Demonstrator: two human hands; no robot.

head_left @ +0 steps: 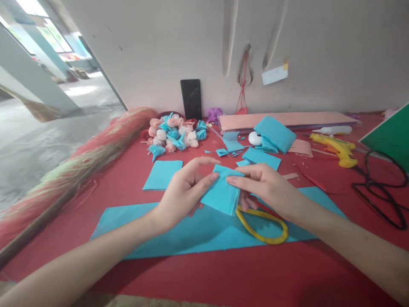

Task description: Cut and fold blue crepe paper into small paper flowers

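A small stack of blue paper squares (221,192) is held up between my two hands over the red table (179,277). My left hand (188,187) pinches its left edge, thumb on top. At its upper right, my right hand (262,183) grips it with thumb above and fingers beneath. Below lies a long blue paper strip (179,238), with yellow-handled scissors (277,234) on it, partly hidden by my right hand. Another blue square (162,175) lies flat to the left.
Paper flowers (174,134) are heaped at the back left near a leaning black phone (191,99). Blue stacks (275,133), a pink paper pack (287,119), a yellow glue gun (338,149) and its black cord (380,187) lie right. A fibre bundle (105,149) runs along the left.
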